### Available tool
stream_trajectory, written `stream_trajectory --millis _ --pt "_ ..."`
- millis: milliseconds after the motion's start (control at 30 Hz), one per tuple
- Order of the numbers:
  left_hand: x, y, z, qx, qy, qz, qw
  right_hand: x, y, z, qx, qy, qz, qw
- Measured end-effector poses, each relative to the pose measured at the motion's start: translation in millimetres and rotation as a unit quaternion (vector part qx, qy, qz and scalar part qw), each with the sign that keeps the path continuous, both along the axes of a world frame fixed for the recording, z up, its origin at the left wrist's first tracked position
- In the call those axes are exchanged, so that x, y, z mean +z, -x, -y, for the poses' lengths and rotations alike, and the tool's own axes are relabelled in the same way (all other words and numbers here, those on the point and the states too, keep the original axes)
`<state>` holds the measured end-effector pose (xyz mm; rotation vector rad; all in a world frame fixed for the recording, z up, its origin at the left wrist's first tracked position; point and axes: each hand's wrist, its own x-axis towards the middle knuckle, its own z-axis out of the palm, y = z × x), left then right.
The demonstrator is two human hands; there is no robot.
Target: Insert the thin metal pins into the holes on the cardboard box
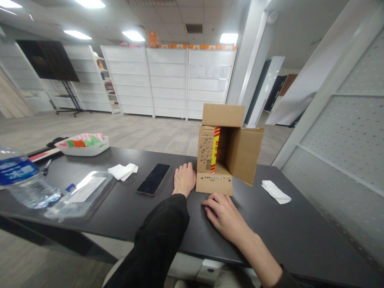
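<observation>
A cardboard box (205, 148) stands on its end on the dark table, its opening toward me. One flap is up, one swings out to the right, and the front flap (214, 186) lies down toward me, with a row of small holes or studs across it. Against the box's left side, my left hand (184, 179) lies on the table with its fingers extended. Just in front of the lower flap, my right hand (220, 210) is curled, thumb and forefinger close together. Thin metal prongs (206, 196) show by those fingertips; the rest is hidden.
To the left are a phone (154, 179), a folded tissue (123, 171), a clear plastic case (84, 194), a water bottle (25, 180) and a white basket (85, 148) of colourful items. Another tissue (275, 191) lies right, near the partition (339, 140).
</observation>
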<state>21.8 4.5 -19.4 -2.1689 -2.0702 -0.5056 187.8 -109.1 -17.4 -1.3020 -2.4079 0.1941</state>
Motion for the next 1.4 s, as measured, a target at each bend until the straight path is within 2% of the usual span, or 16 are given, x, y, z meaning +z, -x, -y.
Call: stream_trajectory --millis 367,800,1000,1400 --pt "2.6 -0.8 0.8 0.002 0.005 0.001 1.0 12.9 -4.6 -0.5 -0.004 0.02 -0.001 1.0" --pt "4.5 -1.0 1.1 0.003 0.012 0.001 1.0 34.1 -8.2 -41.2 -0.129 0.009 0.059 0.99" --pt "3.3 -0.7 0.9 0.004 0.007 0.007 1.0 41.9 -2.6 -53.4 -0.138 0.018 0.054 0.989" --pt "4.2 -1.3 1.5 0.005 0.005 0.01 1.0 44.8 7.0 -62.1 -0.168 0.036 0.084 0.982"
